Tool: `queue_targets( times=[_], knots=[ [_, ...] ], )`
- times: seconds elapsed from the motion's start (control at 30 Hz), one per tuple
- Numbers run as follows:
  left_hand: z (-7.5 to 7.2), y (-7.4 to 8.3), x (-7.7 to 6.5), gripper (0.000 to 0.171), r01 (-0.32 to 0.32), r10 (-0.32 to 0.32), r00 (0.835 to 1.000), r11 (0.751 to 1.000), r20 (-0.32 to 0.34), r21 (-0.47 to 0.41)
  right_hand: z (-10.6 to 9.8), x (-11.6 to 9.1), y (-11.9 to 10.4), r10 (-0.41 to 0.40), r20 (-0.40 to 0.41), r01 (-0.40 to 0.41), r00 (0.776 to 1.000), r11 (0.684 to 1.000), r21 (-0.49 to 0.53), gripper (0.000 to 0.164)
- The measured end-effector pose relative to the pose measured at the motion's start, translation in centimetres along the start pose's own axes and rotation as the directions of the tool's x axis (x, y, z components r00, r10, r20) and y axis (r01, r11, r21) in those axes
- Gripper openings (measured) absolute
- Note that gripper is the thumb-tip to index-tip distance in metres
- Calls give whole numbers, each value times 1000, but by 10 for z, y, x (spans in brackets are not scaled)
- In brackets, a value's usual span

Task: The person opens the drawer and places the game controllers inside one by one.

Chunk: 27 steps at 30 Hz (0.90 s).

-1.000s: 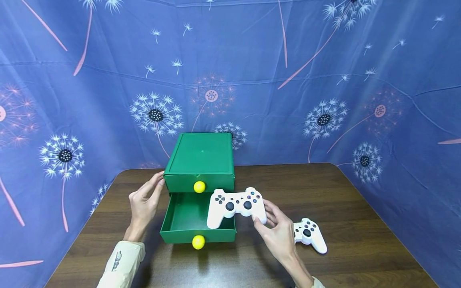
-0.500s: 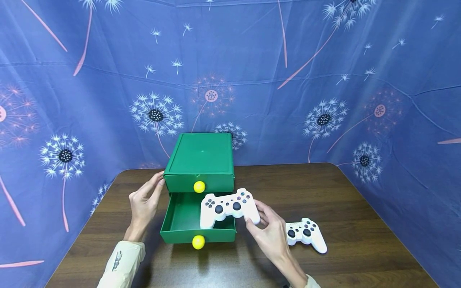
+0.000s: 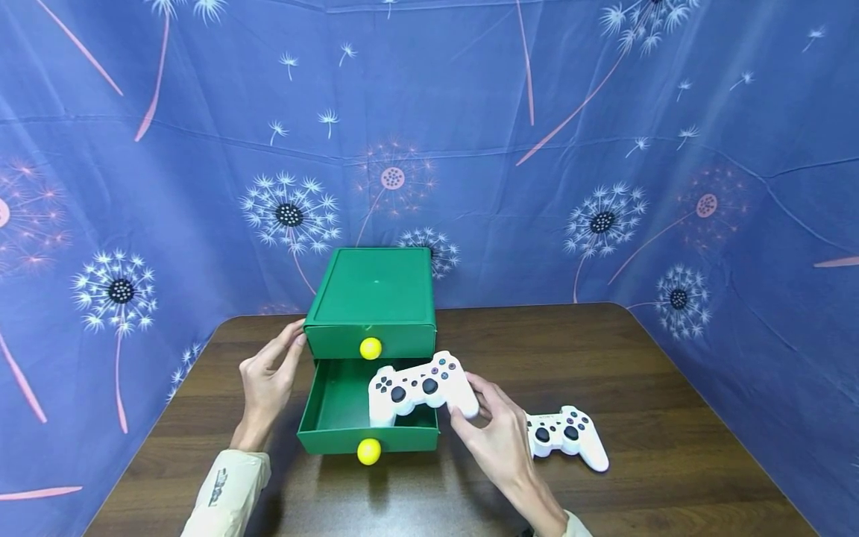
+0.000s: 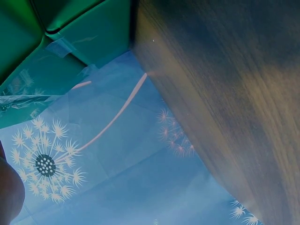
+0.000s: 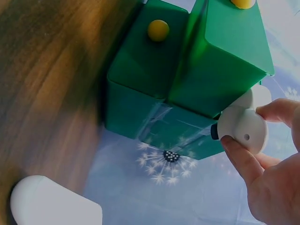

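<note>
The step in hand looks like guiding a white game controller [image 3: 414, 394] into the pulled-out lower drawer [image 3: 409, 441], left handle low. The right hand [image 3: 496, 432] has its grip pinched on the other handle; the left hand [image 3: 267, 384], holding nothing, touches the green cabinet [image 3: 379, 291]. Next calls for clearing the drawer's edges. A second controller [image 3: 557, 432] lies right on the wooden desk [image 3: 537, 350], before a dandelion-print curtain [image 3: 463, 89].

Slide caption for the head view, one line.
Right hand holds a white controller near the open lower drawer, left hand at the green cabinet.
</note>
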<state>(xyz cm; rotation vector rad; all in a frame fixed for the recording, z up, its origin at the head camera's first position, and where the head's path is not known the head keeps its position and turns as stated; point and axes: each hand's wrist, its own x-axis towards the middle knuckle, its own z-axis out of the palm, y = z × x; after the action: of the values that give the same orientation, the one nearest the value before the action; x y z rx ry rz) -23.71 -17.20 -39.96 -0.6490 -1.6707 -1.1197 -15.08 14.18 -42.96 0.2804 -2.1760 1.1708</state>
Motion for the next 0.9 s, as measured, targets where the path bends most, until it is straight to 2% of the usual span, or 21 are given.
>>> queue_targets(
  times=[0.27, 0.43, 0.9],
  knots=[
    [-1, 2, 1, 39, -3, 3, 1000, 1000, -7, 14, 0, 3, -11, -59, 50, 61, 997, 998, -25, 50],
    [0, 3, 2, 41, -6, 6, 1000, 1000, -3, 9, 2, 4, -15, -83, 50, 85, 995, 995, -49, 49],
    [0, 1, 0, 40, -7, 7, 1000, 1000, -4, 17, 4, 5, -20, -80, 63, 84, 995, 995, -59, 47]
  ],
)
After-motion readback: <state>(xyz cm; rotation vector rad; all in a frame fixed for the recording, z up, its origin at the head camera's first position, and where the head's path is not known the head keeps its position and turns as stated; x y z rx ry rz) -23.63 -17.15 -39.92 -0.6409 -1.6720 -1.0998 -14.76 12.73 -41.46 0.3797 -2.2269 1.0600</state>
